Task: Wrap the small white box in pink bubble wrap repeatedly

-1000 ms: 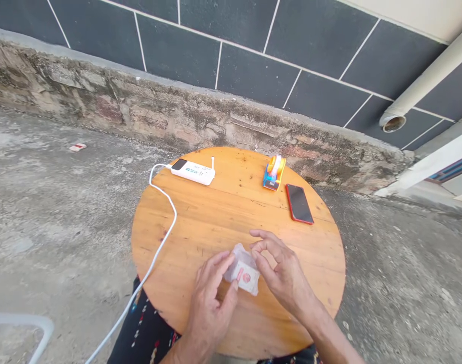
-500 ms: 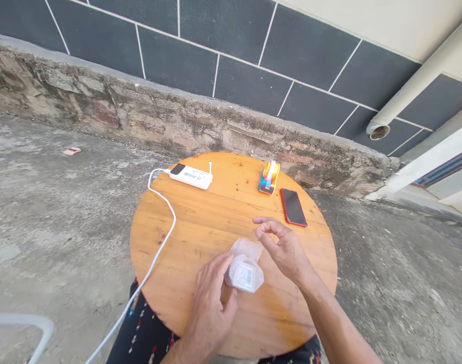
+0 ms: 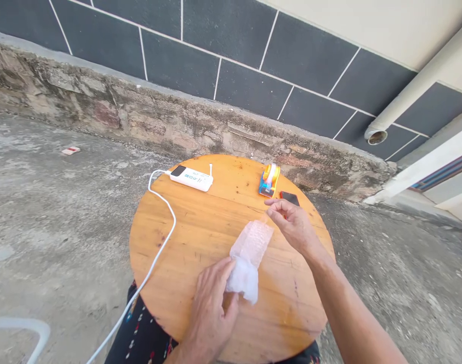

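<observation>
A whitish, translucent bubble-wrap packet (image 3: 249, 253) lies on the round wooden table (image 3: 158, 263), its upper flap spread out toward the back right. My left hand (image 3: 216, 298) rests at the packet's left side, thumb and fingers apart around its lower left edge. Above the flap's upper right corner, my right hand (image 3: 289, 222) is closed in a pinch on a thin clear strip, which seems to run down to the wrap.
A white device (image 3: 192, 178) with a white cable (image 3: 170, 227) lies at the back left. A yellow and blue tape dispenser (image 3: 269, 181) and a red-edged phone (image 3: 290, 197) are at the back right. A stone-based wall stands behind.
My right hand has moved up and right and partly covers the phone. The packet's flap has unfolded toward the back right, and the label seen before no longer shows. My left hand stays nearly in place.
</observation>
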The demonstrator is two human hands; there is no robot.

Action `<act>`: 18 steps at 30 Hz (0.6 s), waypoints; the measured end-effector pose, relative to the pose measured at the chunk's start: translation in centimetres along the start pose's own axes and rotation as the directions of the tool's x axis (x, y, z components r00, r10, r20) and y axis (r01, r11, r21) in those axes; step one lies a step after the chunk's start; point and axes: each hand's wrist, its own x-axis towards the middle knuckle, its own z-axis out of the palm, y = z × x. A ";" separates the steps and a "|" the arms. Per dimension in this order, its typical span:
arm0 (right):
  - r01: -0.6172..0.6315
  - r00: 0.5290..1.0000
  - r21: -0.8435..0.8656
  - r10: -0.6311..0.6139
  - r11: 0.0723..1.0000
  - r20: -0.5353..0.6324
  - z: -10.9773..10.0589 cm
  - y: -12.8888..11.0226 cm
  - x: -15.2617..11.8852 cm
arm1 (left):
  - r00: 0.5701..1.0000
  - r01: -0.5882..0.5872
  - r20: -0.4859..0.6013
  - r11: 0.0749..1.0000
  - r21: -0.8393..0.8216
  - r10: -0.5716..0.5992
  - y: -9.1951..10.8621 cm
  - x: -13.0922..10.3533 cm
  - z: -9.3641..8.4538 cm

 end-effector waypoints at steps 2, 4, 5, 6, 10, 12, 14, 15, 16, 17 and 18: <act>0.007 1.000 -0.004 -0.007 1.000 0.006 0.1 0.4 0.8 | 1.000 -0.003 0.001 1.000 0.011 0.003 -0.1 0.0 0.0; 0.010 1.000 -0.008 -0.010 1.000 0.014 0.4 0.9 1.7 | 1.000 -0.009 0.007 1.000 0.021 0.009 -0.2 0.0 0.1; 0.009 1.000 -0.015 -0.008 1.000 0.020 0.6 1.1 2.2 | 1.000 -0.012 0.010 1.000 0.024 0.012 -0.2 0.0 0.1; 0.004 1.000 -0.024 -0.003 1.000 0.027 0.8 1.5 2.6 | 1.000 -0.014 0.013 1.000 0.027 0.014 -0.3 0.0 0.1; -0.025 1.000 -0.071 0.026 0.997 0.017 1.1 2.8 3.3 | 1.000 -0.021 0.009 0.999 0.028 0.021 -0.2 0.0 0.1; -0.038 0.999 -0.089 0.034 0.995 -0.043 1.0 3.1 2.8 | 0.999 -0.032 0.008 0.999 0.027 0.031 -0.1 0.0 0.1; -0.038 0.995 -0.112 0.027 0.993 -0.099 0.9 2.6 1.7 | 0.999 -0.040 0.007 0.999 0.023 0.040 -0.1 0.0 0.1; -0.031 0.994 -0.135 0.017 0.990 -0.104 0.9 2.1 1.1 | 0.999 -0.040 0.005 0.999 0.021 0.040 -0.1 0.0 0.1; -0.011 0.997 -0.184 -0.003 0.983 -0.075 1.0 1.4 0.3 | 0.999 -0.037 0.004 0.999 0.017 0.037 -0.1 0.0 0.2; 0.014 1.000 -0.256 -0.019 0.967 -0.016 1.3 0.6 -0.4 | 0.999 -0.034 0.004 0.999 0.014 0.034 -0.2 0.0 0.2; 0.040 0.998 -0.341 -0.021 0.939 0.059 1.7 -0.2 -1.0 | 1.000 -0.030 0.007 1.000 0.010 0.030 -0.2 -0.1 0.2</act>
